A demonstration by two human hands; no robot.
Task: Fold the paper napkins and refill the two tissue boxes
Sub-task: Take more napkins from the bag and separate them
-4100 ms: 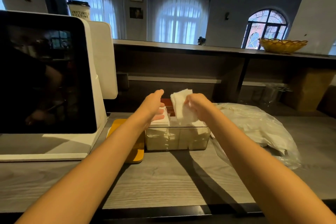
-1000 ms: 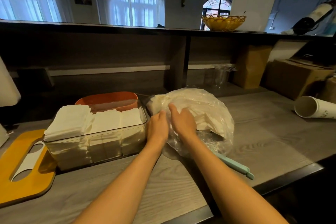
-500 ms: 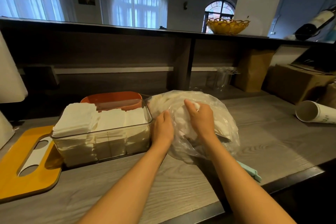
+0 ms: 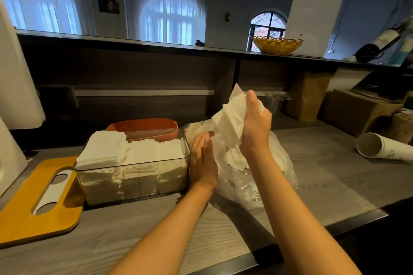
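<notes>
While right hand (image 4: 254,123) grip clamps napkin wad (image 4: 230,125) above plastic bag (image 4: 277,163); left hand (image 4: 202,158) flat, fingers apart, beside clear box (image 4: 134,183).

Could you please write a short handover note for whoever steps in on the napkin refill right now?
Right hand grips a bunch of napkins, lifted above the plastic bag.
Left hand, fingers straight, rests against the bag's near side.
Clear tissue box sits left of the bag, packed to the rim; orange box stands behind it, contents hidden.
Yellow lid lies off, further left.
Left: fold the held napkins, fill the orange box.
</notes>
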